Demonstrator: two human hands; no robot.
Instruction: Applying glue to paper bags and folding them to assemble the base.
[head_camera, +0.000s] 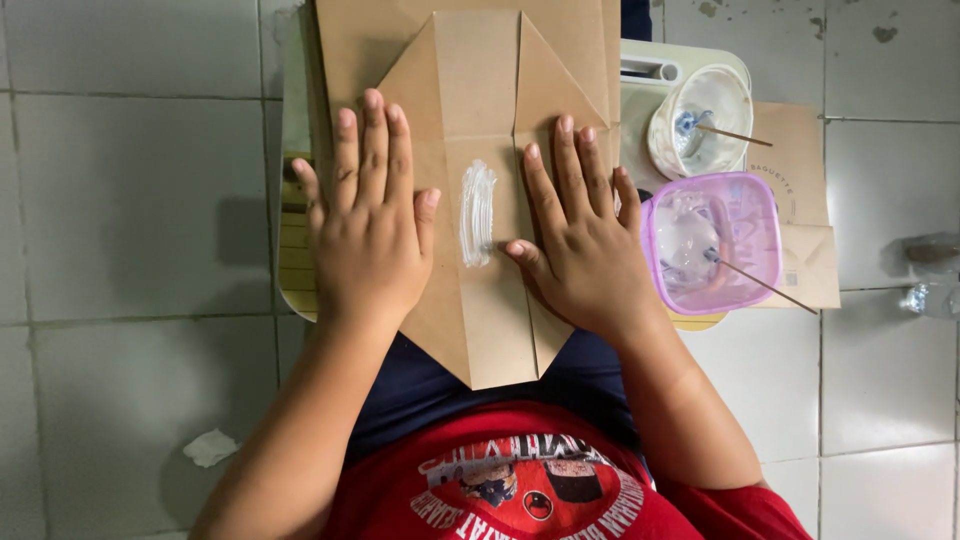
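1. Glue streak, white and wet (477, 213), between both hands, long axis running away from body.
2. Left hand (372, 215), right hand (578, 228): flat, fingers spread, pressing folded brown paper bag (470, 75), grasping nothing.
3. Right thumb nearest streak.

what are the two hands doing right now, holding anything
Left hand: open, flat on the folded brown paper, holding nothing.
Right hand: open, flat on the same paper beside the white glue smear, holding nothing.

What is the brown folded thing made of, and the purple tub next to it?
The brown folded sheet looks like matte kraft paper: it holds sharp creases and a wet white smear. The purple tub is probably glossy plastic, since you can see through it and its rim shines.
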